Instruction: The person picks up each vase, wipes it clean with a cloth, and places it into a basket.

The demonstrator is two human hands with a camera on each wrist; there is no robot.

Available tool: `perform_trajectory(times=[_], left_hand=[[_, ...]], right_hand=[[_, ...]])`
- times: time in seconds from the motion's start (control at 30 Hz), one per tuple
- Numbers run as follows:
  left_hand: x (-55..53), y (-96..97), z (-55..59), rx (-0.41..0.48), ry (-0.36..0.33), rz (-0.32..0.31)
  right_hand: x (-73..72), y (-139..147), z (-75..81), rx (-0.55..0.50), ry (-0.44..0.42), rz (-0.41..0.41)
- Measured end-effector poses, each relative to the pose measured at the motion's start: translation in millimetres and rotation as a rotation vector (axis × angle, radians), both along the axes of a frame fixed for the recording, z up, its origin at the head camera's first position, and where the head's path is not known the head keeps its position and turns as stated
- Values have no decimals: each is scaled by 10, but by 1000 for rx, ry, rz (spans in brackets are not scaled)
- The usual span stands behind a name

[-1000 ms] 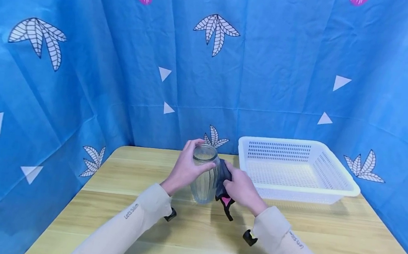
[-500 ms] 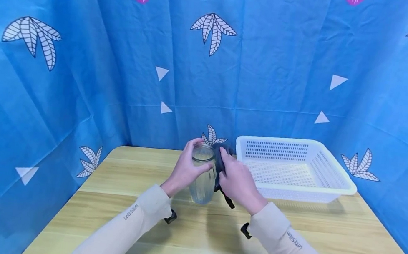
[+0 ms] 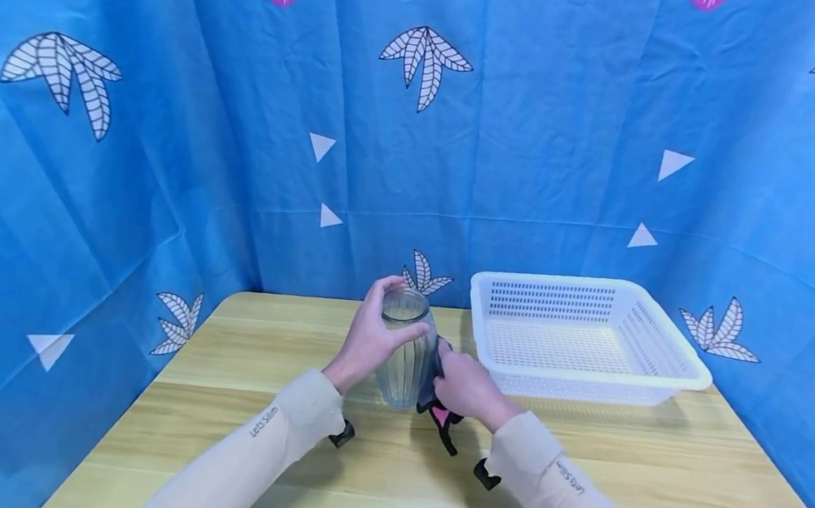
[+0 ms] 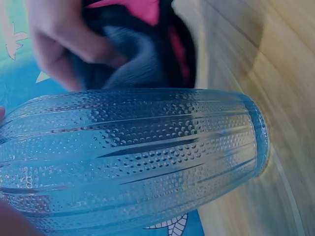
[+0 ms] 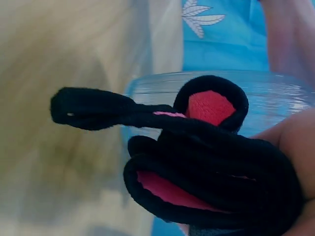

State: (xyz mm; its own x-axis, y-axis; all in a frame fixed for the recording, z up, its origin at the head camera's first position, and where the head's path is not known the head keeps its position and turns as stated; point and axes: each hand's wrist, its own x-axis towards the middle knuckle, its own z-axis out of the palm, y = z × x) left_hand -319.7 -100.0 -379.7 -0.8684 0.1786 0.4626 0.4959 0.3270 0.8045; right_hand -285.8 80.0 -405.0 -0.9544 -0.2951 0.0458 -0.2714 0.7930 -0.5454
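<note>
My left hand (image 3: 370,340) grips a clear ribbed glass vase (image 3: 403,372) near its mouth, thumb on the near side and fingers behind. The vase is upright over the table; in the left wrist view its dimpled wall (image 4: 147,152) fills the middle. Against the vase's right side, my right hand (image 3: 470,385) holds a folded dark grey cloth (image 3: 428,386) with black edging and pink showing inside. The right wrist view shows the cloth's black folds (image 5: 216,167) and a hanging loop (image 5: 91,108) close up. Some right fingers are hidden behind the cloth.
A white perforated plastic basket (image 3: 585,376) stands on the wooden table (image 3: 264,456) at the back right. Blue patterned curtains (image 3: 542,135) close off the back and both sides.
My right hand slid the cloth up toward the vase's rim by half a second ago, then back down its side. My left hand keeps its grip, and the vase hardly moves.
</note>
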Motion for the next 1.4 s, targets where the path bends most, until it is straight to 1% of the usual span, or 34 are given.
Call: perform_trajectory(times=[0.13,0.23,0.37,0.57,0.7,0.83,0.9,1.0,1.13,1.27,1.4], left_hand=[[3,-8,1,-9,-5,-2],[4,-10,2,-30,4,8],[17,-16,-7,-60,11,36],[45,-15,-9,-52,17,60],[67,-14,4,-66,21,77],[99,-13,36,-82,15,86],[111,-9,57,-83,14,82],[120,-4,79,-76,6,60],[118,-1,90,-71,-9,44],[108,-4,81,-78,-19,33],[84,13,63,-62,-23,14]], right_hand=[[-30,-12,-143,22,-60,20],[-31,-14,-191,-18,-108,18],[-14,-3,-204,-63,-113,3],[14,29,-200,-176,-65,-24],[29,47,-141,-230,-50,-43],[40,63,-46,-235,-13,-60],[46,71,14,-227,17,-69],[61,83,107,-218,53,-86],[91,84,233,-210,96,-110],[135,65,351,-201,160,-125],[186,53,435,-178,263,-114]])
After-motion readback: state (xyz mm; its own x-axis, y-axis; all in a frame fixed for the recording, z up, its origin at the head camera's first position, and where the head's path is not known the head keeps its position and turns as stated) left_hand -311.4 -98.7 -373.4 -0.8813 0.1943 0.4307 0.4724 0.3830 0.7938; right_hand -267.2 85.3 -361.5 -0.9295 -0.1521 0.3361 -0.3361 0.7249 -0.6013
